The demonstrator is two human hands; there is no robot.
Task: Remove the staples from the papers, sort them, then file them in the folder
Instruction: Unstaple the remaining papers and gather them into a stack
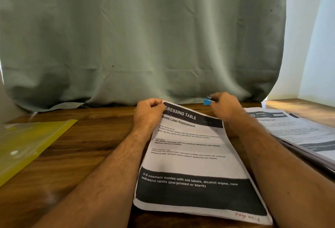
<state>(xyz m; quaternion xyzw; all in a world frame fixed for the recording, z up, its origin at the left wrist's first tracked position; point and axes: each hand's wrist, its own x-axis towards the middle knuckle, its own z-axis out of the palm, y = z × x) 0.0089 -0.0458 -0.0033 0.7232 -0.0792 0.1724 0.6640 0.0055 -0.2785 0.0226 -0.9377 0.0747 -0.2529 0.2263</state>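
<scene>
A stapled set of printed papers (192, 157), headed "DRESSING TABLE", lies on the wooden table (87, 148) between my forearms. My left hand (148, 113) pinches its top left corner and lifts it slightly. My right hand (224, 106) hovers just past the top right corner and grips a small blue staple remover (207, 101) with a metal part showing. The remover is apart from the paper. A yellow transparent folder (27, 142) lies flat at the left.
A second pile of printed papers (297, 133) lies at the right, close to my right forearm. A grey-green curtain (141, 37) hangs behind the table's far edge, its hem resting on the wood. Bright light falls at the far right.
</scene>
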